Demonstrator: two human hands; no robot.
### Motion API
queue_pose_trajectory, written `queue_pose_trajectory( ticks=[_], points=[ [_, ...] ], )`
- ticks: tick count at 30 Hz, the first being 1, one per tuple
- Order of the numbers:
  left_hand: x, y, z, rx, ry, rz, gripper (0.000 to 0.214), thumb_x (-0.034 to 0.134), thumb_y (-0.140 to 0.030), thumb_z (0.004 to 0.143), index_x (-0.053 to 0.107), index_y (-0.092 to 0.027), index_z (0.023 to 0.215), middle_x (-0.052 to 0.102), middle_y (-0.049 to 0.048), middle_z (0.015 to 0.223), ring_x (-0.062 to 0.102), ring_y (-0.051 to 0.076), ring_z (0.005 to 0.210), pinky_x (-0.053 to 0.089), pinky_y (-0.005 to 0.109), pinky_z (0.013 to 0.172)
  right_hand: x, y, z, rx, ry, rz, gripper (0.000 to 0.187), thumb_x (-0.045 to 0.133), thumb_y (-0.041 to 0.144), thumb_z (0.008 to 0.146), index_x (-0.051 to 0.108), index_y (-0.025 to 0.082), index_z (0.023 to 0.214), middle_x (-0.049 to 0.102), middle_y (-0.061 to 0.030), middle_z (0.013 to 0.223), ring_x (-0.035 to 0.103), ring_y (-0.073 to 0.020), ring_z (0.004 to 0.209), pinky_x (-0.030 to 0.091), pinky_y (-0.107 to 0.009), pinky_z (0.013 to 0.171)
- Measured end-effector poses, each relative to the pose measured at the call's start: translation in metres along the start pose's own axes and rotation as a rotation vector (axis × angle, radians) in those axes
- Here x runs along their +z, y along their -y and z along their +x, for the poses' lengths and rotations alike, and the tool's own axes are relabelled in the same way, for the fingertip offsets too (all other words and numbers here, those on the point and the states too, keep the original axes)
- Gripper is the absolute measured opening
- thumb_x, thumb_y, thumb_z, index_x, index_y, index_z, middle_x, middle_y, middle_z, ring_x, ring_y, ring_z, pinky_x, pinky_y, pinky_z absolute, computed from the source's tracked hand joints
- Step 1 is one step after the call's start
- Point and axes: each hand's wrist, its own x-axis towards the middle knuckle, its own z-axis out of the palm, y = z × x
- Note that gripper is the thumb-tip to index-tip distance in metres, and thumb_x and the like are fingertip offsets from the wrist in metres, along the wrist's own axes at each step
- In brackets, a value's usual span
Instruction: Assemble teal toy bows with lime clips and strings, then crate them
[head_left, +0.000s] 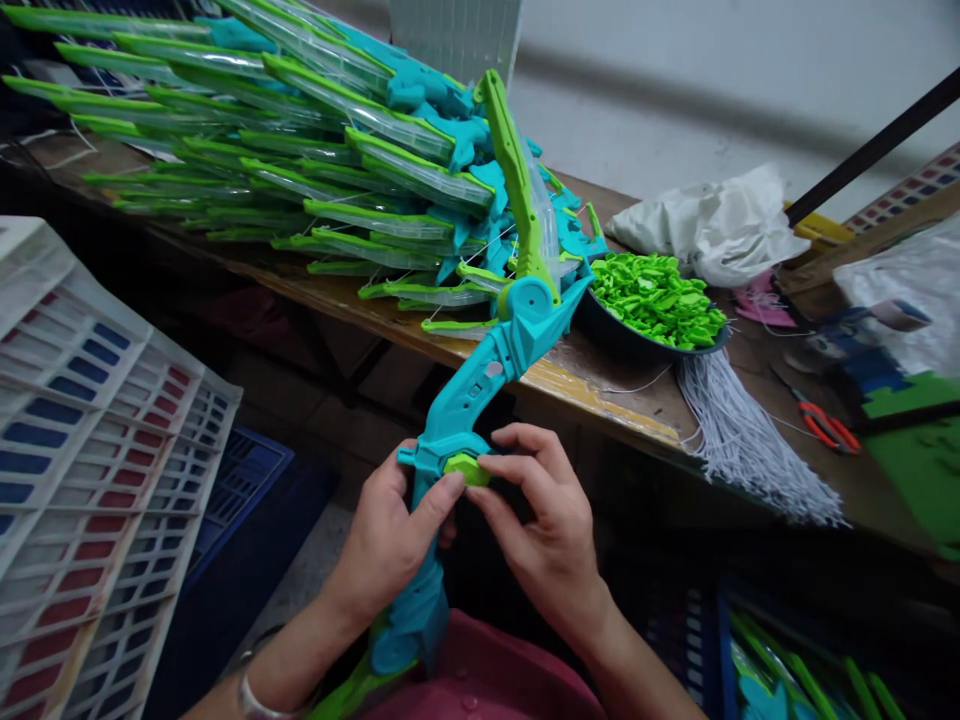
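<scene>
A toy bow (pixel 466 392) with a teal plastic body and green limbs stretches from my lap up over the table edge. My left hand (pixel 394 535) is wrapped round its teal middle, with the thumb against a small green plastic piece (pixel 465 470). Fingers and thumb of my right hand (pixel 544 515) pinch that same piece at the bow's round opening. Whether the piece is seated in the bow or just resting against it, I cannot tell. The fingers of my left hand behind the bow are mostly hidden.
Many similar bows (pixel 337 170) are piled on the wooden table (pixel 607 405). Beside them are a dark bowl (pixel 645 345) of green pieces, a bundle of white strings (pixel 750 440) and orange-handled scissors (pixel 829 428). A white crate (pixel 105 450) stands left; a blue crate (pixel 724 640) holds bows lower right.
</scene>
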Motion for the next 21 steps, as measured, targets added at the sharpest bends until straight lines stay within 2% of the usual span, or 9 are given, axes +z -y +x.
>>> queue_pose_trajectory(
  ticks=[2, 4, 6, 8, 11, 16, 18, 21],
  points=[
    [0.000, -0.001, -0.002, 0.006, 0.017, 0.003, 0.028, 0.066, -0.049, 0.091, 0.059, -0.022, 0.090, 0.063, -0.0054, 0.060, 0.060, 0.014, 0.051, 0.049, 0.025, 0.052, -0.004, -0.002, 0.005, 0.172, 0.057, 0.203, 0.034, 0.081, 0.023, 0.084, 0.064, 0.026, 0.114, 0.060, -0.0068, 0.124, 0.061, -0.0227, 0.115, 0.053, -0.036, 0.094],
    [-0.001, -0.003, -0.004, 0.016, 0.030, 0.017, 0.027, 0.066, -0.048, 0.091, 0.059, -0.022, 0.091, 0.062, -0.0057, 0.061, 0.060, 0.014, 0.051, 0.048, 0.025, 0.052, -0.008, -0.006, 0.011, 0.357, 0.179, 0.445, 0.044, 0.085, 0.032, 0.081, 0.062, 0.026, 0.118, 0.064, -0.0054, 0.118, 0.064, -0.0221, 0.109, 0.053, -0.036, 0.094],
    [-0.002, -0.004, -0.006, 0.050, 0.018, 0.067, 0.025, 0.064, -0.046, 0.092, 0.060, -0.022, 0.091, 0.061, -0.0055, 0.063, 0.060, 0.014, 0.053, 0.048, 0.025, 0.054, -0.009, -0.011, 0.016, 0.494, 0.308, 0.637, 0.043, 0.084, 0.037, 0.081, 0.063, 0.024, 0.116, 0.068, -0.0037, 0.107, 0.066, -0.0197, 0.098, 0.053, -0.034, 0.088],
    [-0.005, -0.005, -0.007, 0.119, -0.007, 0.150, 0.021, 0.063, -0.043, 0.092, 0.061, -0.022, 0.092, 0.064, -0.0038, 0.068, 0.063, 0.015, 0.059, 0.050, 0.026, 0.059, -0.008, -0.014, 0.019, 0.558, 0.358, 0.743, 0.040, 0.086, 0.040, 0.078, 0.064, 0.022, 0.107, 0.068, -0.0020, 0.099, 0.065, -0.0171, 0.090, 0.052, -0.030, 0.081],
    [-0.008, -0.002, -0.008, 0.234, -0.041, 0.269, 0.017, 0.061, -0.038, 0.093, 0.063, -0.021, 0.094, 0.070, -0.0011, 0.077, 0.067, 0.017, 0.068, 0.053, 0.028, 0.068, -0.002, -0.015, 0.019, 0.562, 0.312, 0.756, 0.039, 0.089, 0.038, 0.074, 0.062, 0.021, 0.096, 0.065, 0.0010, 0.091, 0.061, -0.0143, 0.083, 0.050, -0.027, 0.076],
    [-0.014, 0.010, -0.004, 0.301, -0.084, 0.363, 0.021, 0.062, -0.041, 0.091, 0.068, -0.022, 0.093, 0.075, 0.0003, 0.082, 0.071, 0.018, 0.070, 0.057, 0.027, 0.068, 0.010, -0.019, 0.010, 0.541, 0.276, 0.658, 0.044, 0.090, 0.042, 0.071, 0.063, 0.020, 0.097, 0.066, -0.0009, 0.096, 0.062, -0.0174, 0.089, 0.052, -0.031, 0.083],
    [-0.020, 0.017, 0.001, 0.290, -0.079, 0.354, 0.025, 0.066, -0.046, 0.088, 0.071, -0.023, 0.095, 0.077, 0.0004, 0.083, 0.074, 0.021, 0.073, 0.058, 0.026, 0.065, 0.008, -0.025, 0.013, 0.506, 0.326, 0.656, 0.049, 0.091, 0.046, 0.070, 0.063, 0.021, 0.101, 0.067, -0.0010, 0.097, 0.064, -0.0174, 0.089, 0.053, -0.031, 0.083],
    [-0.034, 0.032, 0.011, 0.220, -0.086, 0.320, 0.034, 0.069, -0.056, 0.085, 0.072, -0.025, 0.099, 0.077, -0.0012, 0.076, 0.075, 0.023, 0.068, 0.059, 0.026, 0.056, -0.010, -0.038, 0.033, 0.331, 0.484, 0.519, 0.051, 0.088, 0.046, 0.074, 0.066, 0.021, 0.112, 0.070, -0.0025, 0.102, 0.066, -0.0173, 0.091, 0.054, -0.029, 0.081]
  ],
)
